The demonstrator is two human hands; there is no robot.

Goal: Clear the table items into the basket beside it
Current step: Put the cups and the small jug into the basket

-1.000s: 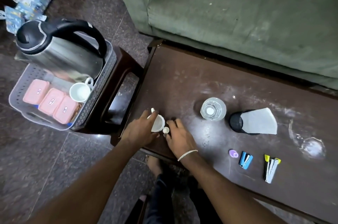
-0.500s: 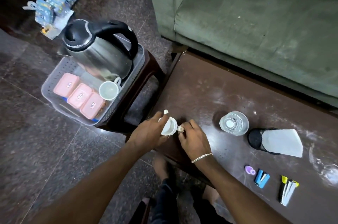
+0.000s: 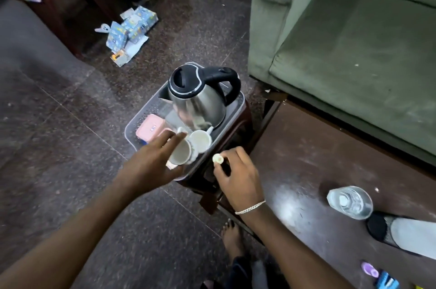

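Hands are working over the basket (image 3: 130, 132), which is sitting on a dark stool (image 3: 232, 134) just left of the table (image 3: 306, 147). The left hand (image 3: 151, 163) is holding a white cup (image 3: 180, 153), with its fingers reaching over the cup's far side. The cup is tilting with its mouth toward the camera above the basket's near right corner, just beside the other cup (image 3: 200, 140) lying inside. Blur is hiding whether the two are touching.

The right hand (image 3: 236, 173) is pinching a small pale disc (image 3: 217, 159) between thumb and forefinger, the remaining fingers curling. It is hovering over the stool, between basket and table, and a bracelet (image 3: 250, 207) is circling its wrist.

A kettle (image 3: 198, 97) is standing in the basket's far half, and a pink box (image 3: 149, 127) is lying to the left.

On the table at the right, a glass (image 3: 350, 202) is standing next to a black object (image 3: 377, 227) under white paper. A purple bit (image 3: 369, 270) and a blue stapler (image 3: 387, 282) are lying near the edge. A green sofa (image 3: 354, 41) is running along the table's far side.
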